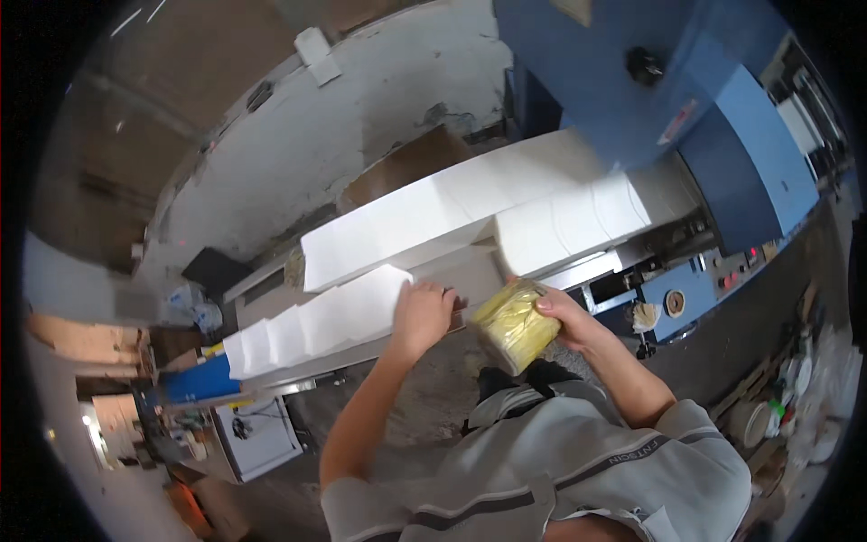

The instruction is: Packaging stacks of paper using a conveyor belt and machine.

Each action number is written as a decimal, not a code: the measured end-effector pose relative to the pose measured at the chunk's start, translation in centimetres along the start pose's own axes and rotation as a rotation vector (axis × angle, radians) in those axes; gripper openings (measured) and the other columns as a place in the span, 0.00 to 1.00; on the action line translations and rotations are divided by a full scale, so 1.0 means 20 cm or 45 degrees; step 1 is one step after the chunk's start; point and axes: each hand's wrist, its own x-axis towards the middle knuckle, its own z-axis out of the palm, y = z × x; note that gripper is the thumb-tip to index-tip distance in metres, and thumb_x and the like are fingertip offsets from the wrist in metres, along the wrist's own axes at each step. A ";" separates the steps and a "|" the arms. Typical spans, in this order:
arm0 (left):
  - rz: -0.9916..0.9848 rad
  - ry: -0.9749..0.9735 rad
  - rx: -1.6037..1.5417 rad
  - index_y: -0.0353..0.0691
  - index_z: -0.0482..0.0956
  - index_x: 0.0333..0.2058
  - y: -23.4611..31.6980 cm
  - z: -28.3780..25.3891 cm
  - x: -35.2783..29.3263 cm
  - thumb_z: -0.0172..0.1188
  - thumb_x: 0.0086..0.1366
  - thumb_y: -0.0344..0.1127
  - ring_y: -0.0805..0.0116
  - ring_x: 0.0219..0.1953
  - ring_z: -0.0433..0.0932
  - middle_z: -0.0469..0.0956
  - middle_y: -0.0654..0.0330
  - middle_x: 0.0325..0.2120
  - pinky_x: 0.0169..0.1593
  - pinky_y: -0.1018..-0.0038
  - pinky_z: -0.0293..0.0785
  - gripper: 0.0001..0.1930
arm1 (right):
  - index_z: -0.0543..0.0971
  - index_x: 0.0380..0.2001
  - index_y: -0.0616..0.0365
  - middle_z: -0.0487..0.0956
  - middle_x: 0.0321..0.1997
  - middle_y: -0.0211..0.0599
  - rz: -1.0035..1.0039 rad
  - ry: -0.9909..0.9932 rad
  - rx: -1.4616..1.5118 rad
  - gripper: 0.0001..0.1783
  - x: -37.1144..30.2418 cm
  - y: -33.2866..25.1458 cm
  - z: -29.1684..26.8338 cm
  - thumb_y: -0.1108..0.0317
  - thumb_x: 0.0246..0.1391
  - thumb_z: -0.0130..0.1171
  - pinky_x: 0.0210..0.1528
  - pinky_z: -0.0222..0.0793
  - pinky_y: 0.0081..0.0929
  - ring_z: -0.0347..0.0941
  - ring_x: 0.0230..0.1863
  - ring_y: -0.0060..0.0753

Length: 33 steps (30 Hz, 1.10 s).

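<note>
Yellow wrapped pack (513,334) sits between the hands, clamped in the right hand (569,318), tilted and blocky, no clear long axis. Left hand (423,316) is apart from it, to its left, gripping nothing, fingers loosely bent at the right end of the front white paper row (316,321); contact can't be told. That row's long axis runs lower left to upper right along the desk (461,266); left hand nearer. Longer white row (433,212) behind. Containers: pale bucket (748,423) among clutter, far right, contents unclear.
</note>
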 end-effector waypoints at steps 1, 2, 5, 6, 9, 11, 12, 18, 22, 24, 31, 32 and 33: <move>-0.194 0.036 -0.586 0.38 0.81 0.42 0.05 -0.01 0.05 0.51 0.66 0.45 0.48 0.46 0.77 0.82 0.49 0.37 0.55 0.55 0.66 0.18 | 0.53 0.67 0.70 0.68 0.60 0.49 -0.008 -0.005 0.007 0.55 -0.02 -0.01 0.00 0.47 0.46 0.67 0.63 0.63 0.31 0.68 0.60 0.38; -0.402 0.059 -1.175 0.34 0.79 0.43 0.11 -0.01 0.09 0.50 0.68 0.47 0.47 0.42 0.78 0.81 0.48 0.37 0.50 0.59 0.72 0.20 | 0.53 0.67 0.70 0.68 0.61 0.48 0.016 -0.016 0.032 0.55 -0.05 -0.03 0.00 0.47 0.45 0.67 0.63 0.63 0.30 0.68 0.60 0.37; -0.355 0.106 -1.597 0.30 0.69 0.53 0.35 -0.10 0.32 0.52 0.66 0.54 0.42 0.42 0.79 0.78 0.40 0.44 0.45 0.64 0.75 0.30 | 0.53 0.67 0.70 0.68 0.61 0.47 0.016 -0.029 0.098 0.55 -0.15 -0.03 -0.08 0.49 0.45 0.68 0.63 0.62 0.30 0.68 0.61 0.36; -0.343 0.167 -1.728 0.28 0.64 0.57 0.44 -0.13 0.38 0.54 0.64 0.56 0.41 0.44 0.78 0.76 0.37 0.45 0.48 0.62 0.74 0.36 | 0.54 0.67 0.69 0.69 0.61 0.46 -0.021 -0.084 0.131 0.50 -0.19 -0.05 -0.09 0.54 0.49 0.64 0.63 0.62 0.29 0.67 0.61 0.35; -0.467 0.210 -1.190 0.20 0.52 0.61 0.64 -0.20 0.53 0.58 0.59 0.60 0.37 0.47 0.76 0.75 0.32 0.44 0.51 0.59 0.72 0.48 | 0.53 0.68 0.67 0.69 0.62 0.47 -0.092 -0.141 0.166 0.44 -0.30 -0.11 -0.15 0.60 0.52 0.60 0.63 0.62 0.29 0.67 0.61 0.34; -0.479 0.173 -1.104 0.16 0.48 0.60 0.68 -0.16 0.57 0.60 0.57 0.59 0.36 0.49 0.75 0.74 0.29 0.45 0.53 0.58 0.71 0.52 | 0.53 0.68 0.67 0.69 0.62 0.46 -0.099 -0.130 0.117 0.44 -0.36 -0.13 -0.18 0.60 0.52 0.59 0.63 0.61 0.29 0.67 0.61 0.33; -0.495 0.188 -1.103 0.16 0.48 0.60 0.68 -0.14 0.59 0.60 0.57 0.55 0.36 0.49 0.75 0.74 0.29 0.45 0.53 0.58 0.71 0.50 | 0.53 0.68 0.67 0.69 0.62 0.46 -0.105 -0.130 0.128 0.44 -0.38 -0.13 -0.21 0.60 0.52 0.59 0.63 0.61 0.29 0.67 0.61 0.33; -0.482 0.228 -1.178 0.17 0.50 0.60 0.70 -0.18 0.60 0.58 0.55 0.43 0.39 0.49 0.75 0.74 0.29 0.45 0.54 0.60 0.70 0.43 | 0.53 0.67 0.68 0.70 0.60 0.46 -0.083 -0.052 0.052 0.52 -0.39 -0.15 -0.27 0.51 0.47 0.64 0.62 0.62 0.29 0.69 0.59 0.35; -0.532 0.228 -1.232 0.20 0.53 0.60 0.69 -0.23 0.56 0.59 0.53 0.37 0.42 0.50 0.76 0.75 0.33 0.46 0.54 0.62 0.71 0.40 | 0.53 0.67 0.67 0.69 0.60 0.46 -0.082 -0.061 0.085 0.51 -0.34 -0.15 -0.27 0.52 0.48 0.64 0.62 0.62 0.29 0.69 0.59 0.35; -0.538 0.308 -1.355 0.22 0.56 0.59 0.53 -0.05 0.51 0.60 0.52 0.36 0.45 0.48 0.77 0.76 0.37 0.45 0.53 0.62 0.71 0.38 | 0.53 0.68 0.65 0.67 0.61 0.46 -0.099 -0.078 0.111 0.51 -0.29 -0.16 -0.24 0.53 0.47 0.65 0.62 0.63 0.30 0.68 0.60 0.36; -0.816 0.075 -2.188 0.25 0.57 0.61 -0.12 0.25 0.05 0.58 0.53 0.30 0.73 0.27 0.77 0.77 0.55 0.33 0.23 0.79 0.71 0.37 | 0.52 0.68 0.64 0.69 0.59 0.46 -0.069 -0.053 0.077 0.54 -0.20 -0.18 -0.17 0.50 0.45 0.67 0.61 0.64 0.30 0.69 0.58 0.38; -0.890 0.096 -2.319 0.25 0.56 0.62 -0.13 0.26 0.02 0.58 0.53 0.30 0.75 0.26 0.77 0.77 0.56 0.32 0.23 0.81 0.71 0.38 | 0.52 0.68 0.64 0.69 0.59 0.46 -0.060 -0.053 0.069 0.54 -0.19 -0.17 -0.17 0.50 0.45 0.67 0.61 0.64 0.30 0.69 0.58 0.38; -1.078 0.138 -1.947 0.25 0.57 0.61 -0.14 0.27 -0.01 0.57 0.54 0.31 0.64 0.29 0.79 0.77 0.50 0.34 0.30 0.72 0.77 0.36 | 0.53 0.68 0.64 0.69 0.59 0.47 -0.085 -0.072 0.089 0.50 -0.19 -0.15 -0.19 0.54 0.48 0.63 0.61 0.64 0.29 0.69 0.58 0.36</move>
